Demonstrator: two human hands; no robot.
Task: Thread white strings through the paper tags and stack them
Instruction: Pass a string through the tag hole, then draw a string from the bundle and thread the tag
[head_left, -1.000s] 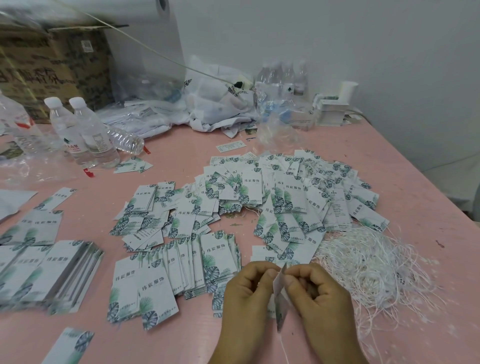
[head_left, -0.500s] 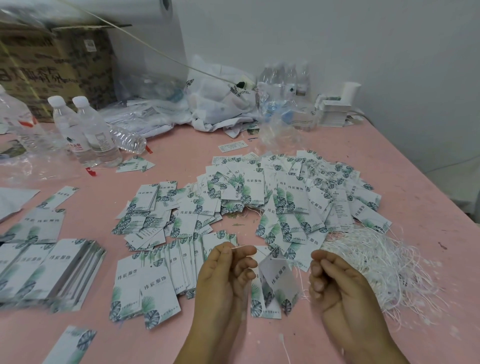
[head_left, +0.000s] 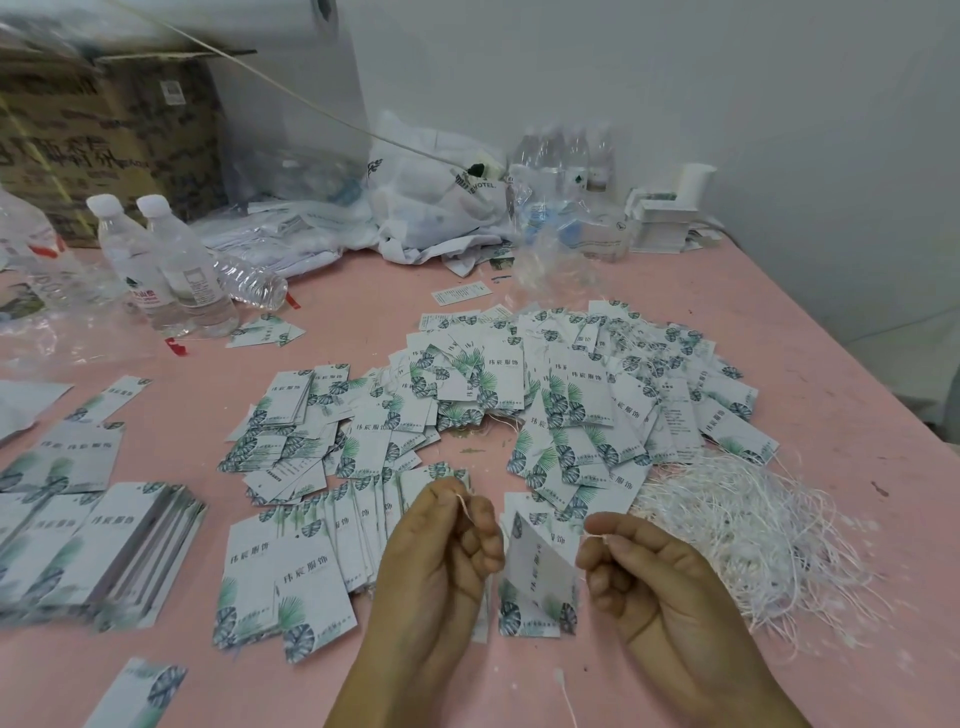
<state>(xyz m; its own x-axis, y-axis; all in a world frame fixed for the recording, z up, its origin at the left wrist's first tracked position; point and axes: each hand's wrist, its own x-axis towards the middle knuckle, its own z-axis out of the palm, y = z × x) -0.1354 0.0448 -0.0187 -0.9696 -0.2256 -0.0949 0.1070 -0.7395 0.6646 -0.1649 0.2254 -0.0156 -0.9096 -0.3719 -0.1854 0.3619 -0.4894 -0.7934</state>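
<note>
Both hands have moved apart, left hand and right hand each pinching one string end, one tag hanging between them.

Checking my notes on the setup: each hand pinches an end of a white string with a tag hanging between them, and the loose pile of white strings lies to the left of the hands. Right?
Not quite. The head view shows the pile of white strings to the right of the hands, beside the right hand. The rest holds: the left hand and right hand each pinch a string end, with a tag hanging between them.
</note>
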